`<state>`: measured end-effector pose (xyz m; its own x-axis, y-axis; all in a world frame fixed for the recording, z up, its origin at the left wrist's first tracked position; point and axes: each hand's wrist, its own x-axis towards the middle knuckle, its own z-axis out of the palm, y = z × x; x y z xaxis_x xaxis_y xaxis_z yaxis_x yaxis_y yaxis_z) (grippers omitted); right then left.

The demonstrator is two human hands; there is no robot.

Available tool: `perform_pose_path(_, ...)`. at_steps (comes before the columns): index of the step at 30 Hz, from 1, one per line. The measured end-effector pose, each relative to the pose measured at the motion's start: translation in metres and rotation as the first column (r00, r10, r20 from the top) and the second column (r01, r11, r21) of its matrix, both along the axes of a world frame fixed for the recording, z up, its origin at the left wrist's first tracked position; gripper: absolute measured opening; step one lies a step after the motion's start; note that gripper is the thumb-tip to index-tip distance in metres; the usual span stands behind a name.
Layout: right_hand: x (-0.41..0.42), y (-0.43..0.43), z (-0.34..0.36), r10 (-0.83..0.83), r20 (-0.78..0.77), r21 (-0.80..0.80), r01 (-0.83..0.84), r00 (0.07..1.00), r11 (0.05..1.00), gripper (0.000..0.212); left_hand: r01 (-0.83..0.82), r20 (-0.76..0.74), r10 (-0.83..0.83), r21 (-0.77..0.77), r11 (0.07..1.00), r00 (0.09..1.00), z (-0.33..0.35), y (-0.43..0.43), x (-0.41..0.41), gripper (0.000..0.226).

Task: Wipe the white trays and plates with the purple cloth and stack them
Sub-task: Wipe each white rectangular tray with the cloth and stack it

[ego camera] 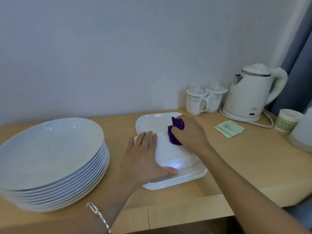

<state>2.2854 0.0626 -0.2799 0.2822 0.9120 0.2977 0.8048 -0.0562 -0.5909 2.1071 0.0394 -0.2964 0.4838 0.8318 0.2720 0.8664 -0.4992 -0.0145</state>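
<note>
- White trays (185, 176) are seen as a low stack at the lower centre of the frame, on the wooden table (236, 166). One more tray (168, 149) lies on top of the stack and is being wiped.
- The purple cloth (175, 132) is bunched and held inside the curled fingers of the right hand (190, 132). It is pressed on the far part of the top tray, so this part is judged to be under cleaning now.
- The left hand (145, 157) is laid flat on the left side of the same tray, fingers straight and nothing gripped, the thumb lying along the near edge. It is probably placed so that the tray does not slide under the cloth.
- Another white tray (152, 122) is seen just behind, at the centre of the frame. Whether it is already wiped cannot be told.
- Round white plates (50, 149) are stacked high at the left of the frame, well apart from the hands.
- At the upper right, a white kettle (249, 93), two lidded mugs (195, 102), green sachets (229, 129) and a paper cup (287, 120) are kept by the wall, out of the wiping area.
</note>
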Motion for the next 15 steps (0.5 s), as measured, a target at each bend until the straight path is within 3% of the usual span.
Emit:
perform_pose_path(3, -0.019, -0.005, -0.004, 0.189, 0.217, 0.016, -0.197, 0.958, 0.980, 0.040, 0.002, 0.013, -0.002, 0.001, 1.000, 1.000, -0.001, -0.001, -0.001, 0.122)
perform_pose_path(7, 0.011, 0.005, 0.018, 0.107, -0.109, -0.108, -0.119, 0.988, 0.987, 0.026, 0.000, -0.005, 0.000, 0.008, 1.000, 1.000, 0.001, -0.002, 0.000, 0.121)
perform_pose_path(9, 0.007, 0.004, 0.018, 0.163, -0.022, -0.104, -0.165, 0.986, 0.981, 0.026, 0.006, -0.002, -0.005, 0.008, 1.000, 1.000, 0.001, -0.003, 0.000, 0.121)
perform_pose_path(12, -0.009, -0.004, 0.015, 0.379, 0.157, -0.087, -0.369, 0.912, 0.925, 0.029, 0.022, 0.066, -0.024, 0.030, 0.999, 0.998, 0.000, -0.002, 0.000, 0.115)
perform_pose_path(15, 0.015, 0.000, 0.025, 0.268, -0.094, -0.135, -0.279, 0.959, 0.951, 0.026, 0.022, 0.083, -0.025, 0.035, 0.999, 0.996, 0.001, -0.002, 0.000, 0.118)
